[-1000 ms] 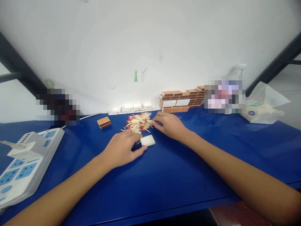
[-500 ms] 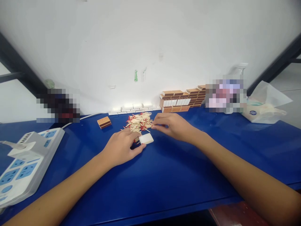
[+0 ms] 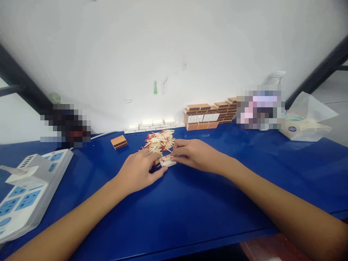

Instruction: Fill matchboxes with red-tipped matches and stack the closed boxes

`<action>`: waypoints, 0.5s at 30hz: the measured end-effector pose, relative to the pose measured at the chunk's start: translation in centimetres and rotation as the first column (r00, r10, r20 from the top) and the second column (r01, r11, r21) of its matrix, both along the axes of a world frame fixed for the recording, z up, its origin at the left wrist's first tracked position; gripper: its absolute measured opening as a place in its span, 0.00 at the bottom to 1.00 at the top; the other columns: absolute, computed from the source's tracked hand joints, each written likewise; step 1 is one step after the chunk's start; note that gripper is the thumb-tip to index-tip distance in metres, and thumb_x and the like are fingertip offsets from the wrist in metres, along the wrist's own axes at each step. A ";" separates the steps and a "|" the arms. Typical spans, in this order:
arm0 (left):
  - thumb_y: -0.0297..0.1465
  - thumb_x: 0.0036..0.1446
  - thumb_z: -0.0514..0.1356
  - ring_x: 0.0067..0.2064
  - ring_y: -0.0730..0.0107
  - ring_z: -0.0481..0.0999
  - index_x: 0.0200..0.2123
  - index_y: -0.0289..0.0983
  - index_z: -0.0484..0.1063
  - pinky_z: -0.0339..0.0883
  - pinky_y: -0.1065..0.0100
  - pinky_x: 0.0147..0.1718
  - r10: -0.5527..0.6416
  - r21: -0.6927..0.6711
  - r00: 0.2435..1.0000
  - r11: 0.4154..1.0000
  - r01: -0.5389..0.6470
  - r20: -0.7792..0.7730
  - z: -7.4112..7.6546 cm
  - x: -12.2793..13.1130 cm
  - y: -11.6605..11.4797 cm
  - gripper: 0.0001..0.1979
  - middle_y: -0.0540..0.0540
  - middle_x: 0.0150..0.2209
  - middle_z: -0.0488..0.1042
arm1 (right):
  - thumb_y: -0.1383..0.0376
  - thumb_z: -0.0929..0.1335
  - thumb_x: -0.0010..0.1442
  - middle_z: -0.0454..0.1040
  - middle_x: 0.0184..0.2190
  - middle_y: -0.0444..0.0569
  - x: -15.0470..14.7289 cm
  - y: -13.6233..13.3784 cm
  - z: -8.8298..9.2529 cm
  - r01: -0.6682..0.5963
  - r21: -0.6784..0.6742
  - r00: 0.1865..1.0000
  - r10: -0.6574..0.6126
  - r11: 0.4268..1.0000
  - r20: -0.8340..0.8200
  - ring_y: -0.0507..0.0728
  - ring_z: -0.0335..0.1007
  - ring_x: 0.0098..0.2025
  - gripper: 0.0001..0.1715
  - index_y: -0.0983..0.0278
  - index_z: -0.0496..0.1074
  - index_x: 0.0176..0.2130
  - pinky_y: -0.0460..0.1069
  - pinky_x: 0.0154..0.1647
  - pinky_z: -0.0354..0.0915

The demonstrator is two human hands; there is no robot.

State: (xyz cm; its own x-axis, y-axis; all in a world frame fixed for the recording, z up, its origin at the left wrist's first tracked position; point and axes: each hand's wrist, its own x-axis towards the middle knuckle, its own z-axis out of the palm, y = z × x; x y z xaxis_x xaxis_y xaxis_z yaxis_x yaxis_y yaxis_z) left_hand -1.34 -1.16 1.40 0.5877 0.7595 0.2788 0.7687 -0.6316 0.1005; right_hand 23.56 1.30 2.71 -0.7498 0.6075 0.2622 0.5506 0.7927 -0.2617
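A small white matchbox tray [image 3: 168,162] lies on the blue table [image 3: 190,203], with several red-tipped matches in it. My left hand [image 3: 138,170] rests at its left end, thumb and fingers curled around it. My right hand [image 3: 194,154] comes from the right, its fingers pinched on matches that it presses onto the tray. Just behind both hands lies a loose pile of matches [image 3: 160,140].
A brown matchbox sleeve [image 3: 119,141] lies left of the pile. White trays [image 3: 152,125] line the wall; stacked brown matchboxes [image 3: 210,114] stand to their right. A white and blue power strip [image 3: 24,188] sits at far left, a plastic bag [image 3: 304,119] at far right.
My right hand has left the pile with matches and moved down to the tray. The tray has slid slightly left and now shows matches inside. My left hand has stayed on it.
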 end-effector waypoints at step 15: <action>0.44 0.65 0.61 0.33 0.63 0.73 0.43 0.37 0.77 0.62 0.65 0.30 -0.031 -0.014 0.999 0.999 0.031 -0.008 0.3 0.1 -0.2 0.16 0.47 0.29 0.74 | 0.64 0.68 0.71 0.76 0.41 0.50 -0.3 -0.3 -0.3 0.007 -0.030 0.998 -0.006 1.000 0.062 0.55 0.73 0.39 0.10 0.64 0.80 0.44 0.50 0.41 0.64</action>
